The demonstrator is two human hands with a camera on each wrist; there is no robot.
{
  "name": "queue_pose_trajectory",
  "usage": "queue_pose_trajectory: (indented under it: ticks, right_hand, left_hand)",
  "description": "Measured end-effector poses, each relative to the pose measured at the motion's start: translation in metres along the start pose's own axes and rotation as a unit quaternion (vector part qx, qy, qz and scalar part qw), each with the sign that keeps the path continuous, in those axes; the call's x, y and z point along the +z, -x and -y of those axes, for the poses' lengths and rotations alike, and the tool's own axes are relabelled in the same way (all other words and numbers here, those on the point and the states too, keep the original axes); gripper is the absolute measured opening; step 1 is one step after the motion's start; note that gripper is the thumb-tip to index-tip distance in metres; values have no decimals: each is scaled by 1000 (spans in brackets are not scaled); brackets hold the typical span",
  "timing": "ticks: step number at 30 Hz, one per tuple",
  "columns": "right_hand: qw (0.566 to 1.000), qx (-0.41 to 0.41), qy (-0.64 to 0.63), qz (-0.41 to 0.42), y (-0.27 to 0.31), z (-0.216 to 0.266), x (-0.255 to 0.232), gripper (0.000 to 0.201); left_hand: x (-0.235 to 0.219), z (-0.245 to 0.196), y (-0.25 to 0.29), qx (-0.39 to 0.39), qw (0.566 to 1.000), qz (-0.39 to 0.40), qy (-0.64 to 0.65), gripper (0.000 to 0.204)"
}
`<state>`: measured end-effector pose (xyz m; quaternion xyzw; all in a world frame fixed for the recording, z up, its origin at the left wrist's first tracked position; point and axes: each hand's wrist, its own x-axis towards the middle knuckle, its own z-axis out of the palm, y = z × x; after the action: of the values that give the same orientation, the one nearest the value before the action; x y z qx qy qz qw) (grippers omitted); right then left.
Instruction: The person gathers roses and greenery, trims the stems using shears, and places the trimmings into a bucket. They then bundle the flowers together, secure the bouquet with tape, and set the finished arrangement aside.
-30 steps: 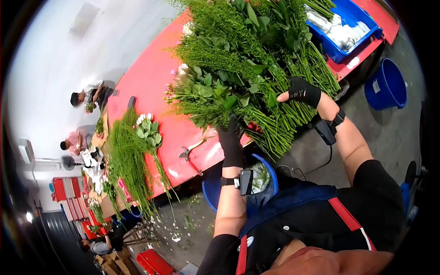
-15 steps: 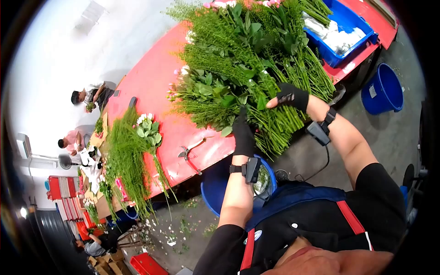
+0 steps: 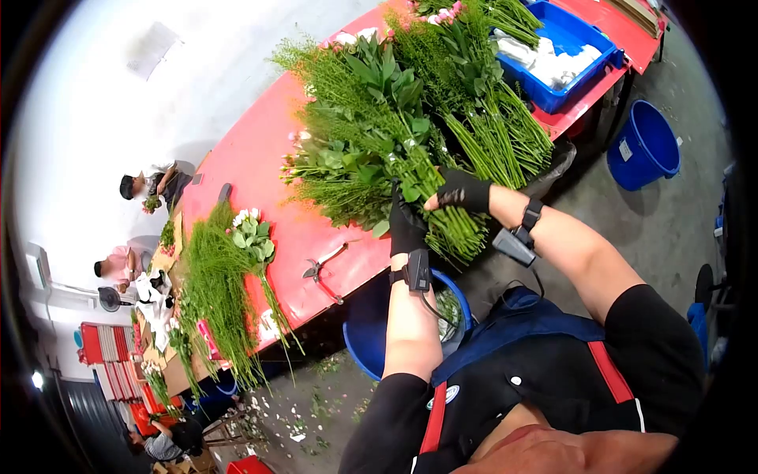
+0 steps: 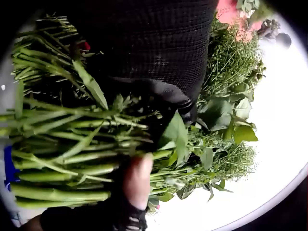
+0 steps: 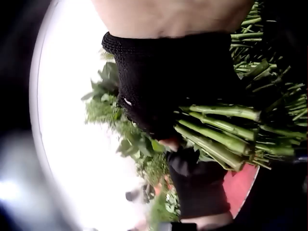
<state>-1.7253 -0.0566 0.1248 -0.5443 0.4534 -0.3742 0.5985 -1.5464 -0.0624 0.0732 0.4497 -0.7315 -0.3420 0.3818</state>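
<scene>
In the head view, a bundle of green stems (image 3: 459, 233) with leafy, flowered tops lies across the red table's front edge. The gloved right hand (image 3: 464, 192) grips the stems from above, its bare thumb lying across them. Close beside it, the gloved left hand (image 3: 407, 225) holds the same bundle on its left side. The left wrist view has the black glove (image 4: 149, 43) over the greenery, its fingers mostly hidden, and the right thumb (image 4: 138, 180) near the stems. Thick cut stem ends (image 5: 231, 137) stick out from under the right hand (image 5: 178, 72) in the right wrist view.
Another stem bundle (image 3: 501, 134) lies behind, near a blue tray (image 3: 557, 99) with white cloth. Pruning shears (image 3: 320, 268) and more greenery (image 3: 213, 284) are on the table to the left. Blue buckets (image 3: 643, 146) stand on the floor. Several people work farther off.
Both hands have closed in around one bundle, the right moving left and down toward the left hand. The gripped bundle now stands apart from the stems behind it.
</scene>
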Motion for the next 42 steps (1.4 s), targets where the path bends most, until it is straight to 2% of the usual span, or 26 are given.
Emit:
queue_pose_trajectory:
  ticks: [1,2,3,5,6,8,10,11,12,13,16,18,19,20,22,24,25,28,30,31,32,34,36,39,40,42]
  right_hand:
    - [999,-15,10,-27,-4,-8,4,77]
    - [998,-31,19,-53,-6,-9,12,66]
    - [993,-29,81,-80,-5,-6,19,63]
    - [977,22,192,-85,-1,16,24,64]
    - [971,-17,216,-104,5,21,23,63]
    - [977,43,208,-28,15,32,7,65]
    - [989,-112,98,-23,29,28,-13,51]
    - [980,-171,99,-12,38,33,-28,53]
    - [979,-161,127,13,44,31,-44,61]
    - [979,-151,129,36,53,38,-60,68]
    - [970,-145,147,125,72,79,-125,79]
    - [956,-215,152,131,63,73,-152,78]
    - [949,-255,138,126,59,75,-163,78]
    - [939,-296,122,122,56,78,-175,78]
    - [932,-308,132,137,57,102,-209,78]
    - [944,-266,132,141,61,121,-238,77]
    - [950,-290,100,57,64,128,-248,72]
    - [941,-319,98,-59,68,137,-303,64]
    - [939,-317,105,-79,66,152,-348,66]
    - [943,-297,111,-105,62,155,-372,64]
    - [933,-324,102,-120,52,154,-396,75]
    - [956,-179,164,-163,37,155,-447,72]
    - [947,-235,141,-169,6,146,-502,70]
    - [922,-291,142,-213,-59,111,-581,58]
    - [925,-303,96,-209,-68,111,-594,51]
    - [962,-202,51,-178,-86,107,-627,44]
  left_hand:
    - [11,10,-11,-136,936,-38,323,47]
    - [22,20,-23,-254,753,-69,604,49]
    - [23,1,-22,-253,782,-126,555,53]
    - [30,37,-35,-201,763,-118,604,57]
    - [22,14,-33,-191,755,-99,619,58]
    - [25,-56,-26,-195,758,-141,607,59]
    - [39,-54,-28,-197,752,-213,592,58]
    - [44,-66,-21,-188,786,-205,552,58]
    - [50,-98,-19,-184,818,-193,510,57]
    - [62,-110,-22,-169,785,-199,561,57]
    - [91,-139,-39,-171,790,-306,503,62]
    - [101,-184,-60,-120,822,-197,520,65]
    - [103,-205,-72,-125,876,-192,425,68]
    - [108,-215,-82,-96,861,-184,465,62]
    - [131,-238,-109,-101,855,-314,401,52]
    - [143,-233,-130,-34,917,-283,278,44]
    - [150,-236,-141,-1,959,-258,120,39]
    - [180,-264,-199,165,951,-231,-122,31]
    - [210,-255,-249,112,972,-175,106,29]
    - [221,-267,-274,164,965,-165,-117,29]
    - [235,-266,-303,325,881,-221,-264,29]
    - [275,-260,-353,258,936,-194,-139,33]
    - [314,-228,-414,288,913,-191,-220,40]
    - [359,-211,-501,84,995,-54,26,62]
    - [379,-193,-515,258,924,-115,-258,68]
    - [407,-152,-555,260,913,-72,-306,68]
